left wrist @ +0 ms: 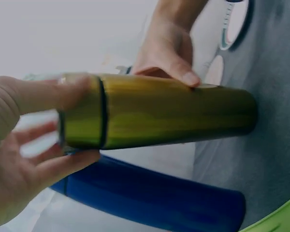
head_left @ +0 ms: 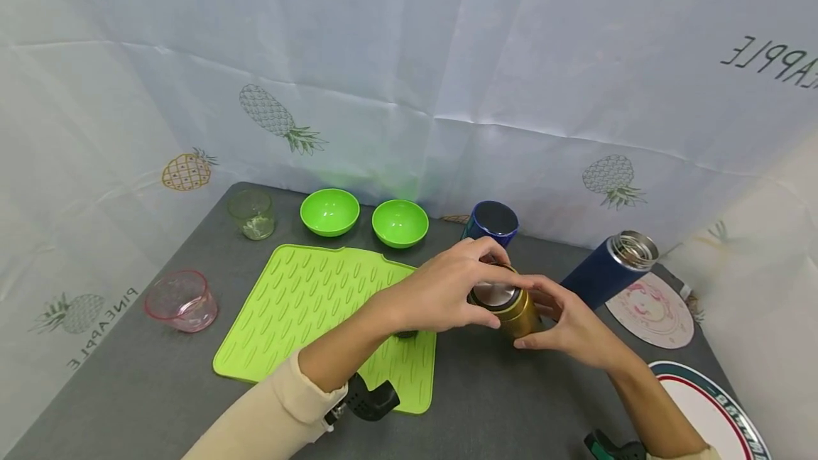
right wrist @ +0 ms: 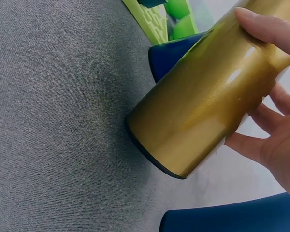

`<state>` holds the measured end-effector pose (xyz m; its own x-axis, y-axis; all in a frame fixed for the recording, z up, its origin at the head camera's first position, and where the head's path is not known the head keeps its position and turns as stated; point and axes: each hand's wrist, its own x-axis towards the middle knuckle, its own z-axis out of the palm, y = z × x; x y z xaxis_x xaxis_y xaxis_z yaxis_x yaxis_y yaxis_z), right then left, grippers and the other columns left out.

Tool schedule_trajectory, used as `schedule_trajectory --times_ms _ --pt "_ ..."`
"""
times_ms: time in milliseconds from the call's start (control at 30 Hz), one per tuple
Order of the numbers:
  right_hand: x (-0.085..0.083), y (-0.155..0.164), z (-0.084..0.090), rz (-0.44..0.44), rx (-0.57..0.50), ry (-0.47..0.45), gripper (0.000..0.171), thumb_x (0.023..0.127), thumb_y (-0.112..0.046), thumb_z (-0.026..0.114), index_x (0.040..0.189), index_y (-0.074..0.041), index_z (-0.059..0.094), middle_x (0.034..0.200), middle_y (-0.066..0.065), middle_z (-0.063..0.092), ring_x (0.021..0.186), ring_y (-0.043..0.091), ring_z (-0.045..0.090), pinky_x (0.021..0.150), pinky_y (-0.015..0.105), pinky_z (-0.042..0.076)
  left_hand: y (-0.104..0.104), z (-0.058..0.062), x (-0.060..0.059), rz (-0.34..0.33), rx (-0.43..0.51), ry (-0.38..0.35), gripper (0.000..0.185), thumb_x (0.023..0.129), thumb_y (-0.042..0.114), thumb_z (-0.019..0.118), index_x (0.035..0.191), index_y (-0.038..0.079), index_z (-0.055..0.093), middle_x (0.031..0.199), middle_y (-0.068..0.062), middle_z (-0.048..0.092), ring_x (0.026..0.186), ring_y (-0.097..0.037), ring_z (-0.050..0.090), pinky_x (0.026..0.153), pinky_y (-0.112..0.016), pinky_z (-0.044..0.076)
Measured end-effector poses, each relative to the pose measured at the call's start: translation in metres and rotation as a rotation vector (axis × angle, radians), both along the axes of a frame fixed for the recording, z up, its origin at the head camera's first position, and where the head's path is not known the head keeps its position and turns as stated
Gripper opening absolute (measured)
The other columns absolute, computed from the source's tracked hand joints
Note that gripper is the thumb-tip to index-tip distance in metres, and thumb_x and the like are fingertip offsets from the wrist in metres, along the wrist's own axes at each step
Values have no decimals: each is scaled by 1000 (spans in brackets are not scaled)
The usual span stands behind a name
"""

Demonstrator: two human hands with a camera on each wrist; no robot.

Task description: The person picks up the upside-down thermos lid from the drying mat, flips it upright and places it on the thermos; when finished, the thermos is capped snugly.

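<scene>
Head view, from the left: a pink glass (head_left: 192, 312) and a green glass (head_left: 252, 211) stand beside a green mat (head_left: 287, 304), with two green bowls (head_left: 329, 213) behind it. The left hand (head_left: 447, 282) is clamped, thumb and fingers, round the cap (left wrist: 82, 116) of the gold flask (right wrist: 198, 101). That flask is just in front of a blue flask (left wrist: 154, 195); whether its base touches the table I cannot tell. The right hand (head_left: 569, 321) grips its body. Further right, a navy flask (head_left: 594, 279) is already lidless, near a coaster (head_left: 652, 311) and a plate (head_left: 699, 417). Judging by this, the capwork is unfinished: the gold flask's cap is still on, and the blue flask looks closed.
</scene>
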<state>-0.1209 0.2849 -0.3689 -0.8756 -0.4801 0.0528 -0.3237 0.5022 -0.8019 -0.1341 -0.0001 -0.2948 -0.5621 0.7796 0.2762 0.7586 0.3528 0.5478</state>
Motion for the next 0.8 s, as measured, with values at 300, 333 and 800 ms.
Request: schedule_trajectory --times_ms 300,333,800 --pt "0 0 -1 -7 7 17 80 76 -12 90 145 -19 50 135 -17 59 121 -7 59 101 15 49 1 1 4 77 -52 49 66 85 44 82 145 28 58 138 0 54 121 -16 53 96 -24 50" --pt "0 -1 -1 -8 8 16 80 76 -12 90 145 -19 50 135 -18 59 121 -8 59 101 14 49 2 0 5 112 -59 71 68 83 50 82 144 28 59 133 1 55 114 -14 54 90 -21 50" --pt "1 -1 -3 -6 31 22 78 78 -15 89 146 -21 50 135 -13 59 122 -9 58 100 14 49 3 2 7 150 -118 105 63 89 55 73 145 31 57 134 3 57 108 -12 56 81 -20 52"
